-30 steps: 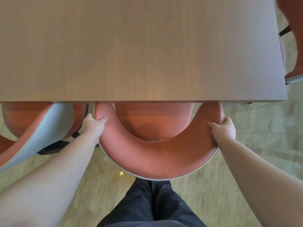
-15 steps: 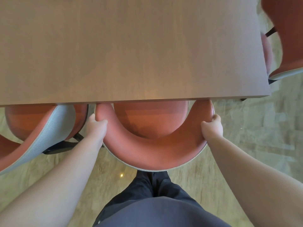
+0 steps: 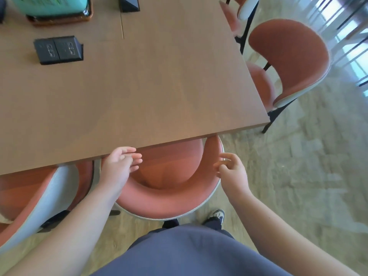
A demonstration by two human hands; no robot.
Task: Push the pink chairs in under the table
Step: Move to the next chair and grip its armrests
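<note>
From the head camera we see a big brown table (image 3: 139,86) filling the top and left of the view. Right in front of us, at 6 o'clock from the table's near edge, a pink chair (image 3: 165,200) sits with its seat partly under the table and its round back sticking out toward us. Our left hand (image 3: 119,166) is over the chair's left side with its fingers out straight, and it holds nothing. Our right hand (image 3: 232,172) is just beside the chair's right side, fingers loose and a little bent, and it holds nothing too. At 9 o'clock a second pink chair (image 3: 35,200) is tucked partly under the table. At 2 o'clock a third pink chair (image 3: 288,56) stands by the table's right side, mostly out. A black socket box (image 3: 58,49) sits on the table at 11 o'clock.
</note>
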